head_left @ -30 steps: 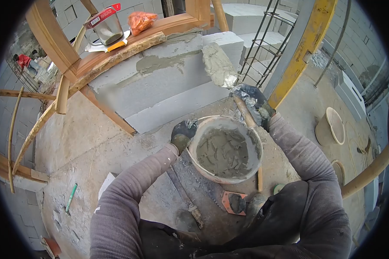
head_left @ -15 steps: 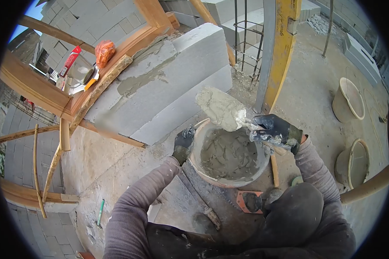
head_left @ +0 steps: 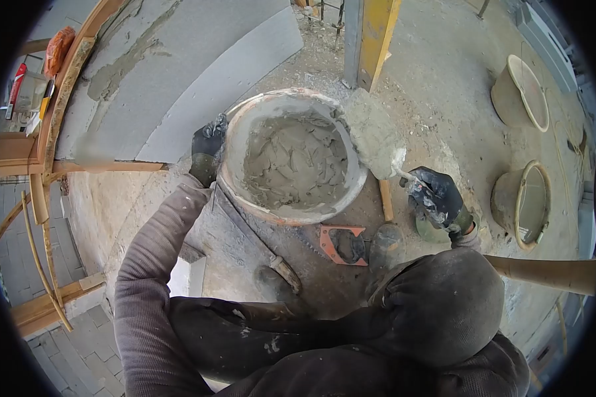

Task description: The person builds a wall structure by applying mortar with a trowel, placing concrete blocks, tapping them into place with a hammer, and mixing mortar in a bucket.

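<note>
With our gloved right hand (head_left: pixel 437 196) we grip the handle of the trowel (head_left: pixel 377 135), fingers closed around it. Its blade, coated in grey mortar (head_left: pixel 298 162), lies at the right side of the round bucket (head_left: pixel 291 215); we cannot tell whether the two touch. Our gloved left hand (head_left: pixel 209 140) is clenched on the bucket's left rim. The bucket stands in front of us, with mortar inside, heaped in soft folds.

We judge the trowel stiff and fairly light in itself, but heavier at the blade with mortar on it, so the handle is the place to hold it, wrist level. The mortar looks thick and pasty, likely to cling yet slump if tilted. The bucket should be heavy, its smeared rim perhaps slippery, and best taken from opposite sides.

Below it we see an orange-handled saw (head_left: pixel 328 241) and a wooden handle (head_left: pixel 386 200); beyond our left hand stand pale blocks (head_left: pixel 212 86)
</note>
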Action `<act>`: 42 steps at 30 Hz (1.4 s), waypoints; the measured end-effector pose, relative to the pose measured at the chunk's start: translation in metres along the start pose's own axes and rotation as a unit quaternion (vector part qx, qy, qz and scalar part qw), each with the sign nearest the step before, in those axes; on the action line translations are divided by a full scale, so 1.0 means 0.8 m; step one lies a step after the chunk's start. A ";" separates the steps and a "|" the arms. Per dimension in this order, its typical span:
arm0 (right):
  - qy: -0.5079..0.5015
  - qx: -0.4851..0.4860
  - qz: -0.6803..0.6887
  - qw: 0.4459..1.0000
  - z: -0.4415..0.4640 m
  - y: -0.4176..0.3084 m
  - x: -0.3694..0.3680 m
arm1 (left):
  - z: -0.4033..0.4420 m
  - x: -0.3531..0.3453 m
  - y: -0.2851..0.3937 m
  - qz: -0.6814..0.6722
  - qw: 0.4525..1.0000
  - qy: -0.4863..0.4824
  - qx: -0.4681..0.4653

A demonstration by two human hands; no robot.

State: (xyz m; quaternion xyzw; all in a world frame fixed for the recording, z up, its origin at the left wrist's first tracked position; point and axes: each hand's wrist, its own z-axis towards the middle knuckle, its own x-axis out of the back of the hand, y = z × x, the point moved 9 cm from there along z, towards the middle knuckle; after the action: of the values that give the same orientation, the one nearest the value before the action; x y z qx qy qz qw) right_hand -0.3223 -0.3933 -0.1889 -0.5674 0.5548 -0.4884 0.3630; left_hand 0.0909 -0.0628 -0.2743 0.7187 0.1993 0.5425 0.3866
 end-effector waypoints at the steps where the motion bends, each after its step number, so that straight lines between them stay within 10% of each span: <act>1: 0.000 0.039 -0.022 0.999 -0.005 -0.004 -0.001 | 0.010 0.001 0.009 0.045 0.998 0.009 -0.030; 5: -0.082 -0.104 0.021 0.991 -0.005 0.010 -0.041 | 0.044 -0.015 0.065 0.072 0.986 -0.018 -0.150; 6: -0.045 0.185 -0.269 0.944 -0.002 -0.035 -0.061 | 0.046 -0.014 0.076 0.067 0.986 -0.018 -0.149; 10: -0.050 0.075 -0.342 0.935 -0.035 0.004 -0.064 | 0.059 -0.024 0.079 0.200 0.963 -0.017 -0.178; 12: -0.069 -0.267 -0.228 0.934 -0.076 0.107 -0.022 | 0.058 -0.020 0.078 0.256 0.957 -0.019 -0.133; 16: 0.069 -0.113 -0.028 0.991 -0.152 0.184 0.015 | 0.086 -0.042 0.035 0.361 0.907 -0.040 -0.212; 19: 0.163 -0.182 -0.239 0.940 -0.161 0.155 0.046 | 0.058 -0.043 0.065 0.402 0.882 -0.058 -0.238; 22: 0.218 0.044 -0.452 0.864 -0.099 -0.026 0.004 | 0.059 -0.045 0.059 0.243 0.950 -0.143 -0.135; 25: 0.191 0.138 -0.342 0.910 -0.038 -0.017 -0.019 | 0.033 -0.050 0.107 0.460 0.837 -0.095 -0.283; 30: 0.157 0.276 -0.416 0.852 0.005 -0.025 -0.094 | 0.064 -0.041 0.060 0.410 0.889 -0.065 -0.192; 32: 0.141 0.065 -0.536 0.830 0.013 0.064 -0.093 | 0.035 -0.020 0.094 0.286 0.951 -0.054 -0.101; 39: -0.044 -0.071 -0.668 0.739 -0.086 0.135 -0.054 | 0.032 -0.008 0.099 0.279 0.959 -0.022 -0.044; 42: 0.112 -0.174 -0.398 0.894 -0.156 0.300 0.064 | 0.044 -0.007 0.085 0.250 0.968 -0.030 -0.017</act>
State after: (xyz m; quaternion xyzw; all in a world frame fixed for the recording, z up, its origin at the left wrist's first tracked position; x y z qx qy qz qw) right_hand -0.5125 -0.4564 -0.3777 -0.7365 0.3957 -0.5478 -0.0312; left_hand 0.1128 -0.1213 -0.2292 0.7550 -0.0079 0.6033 0.2567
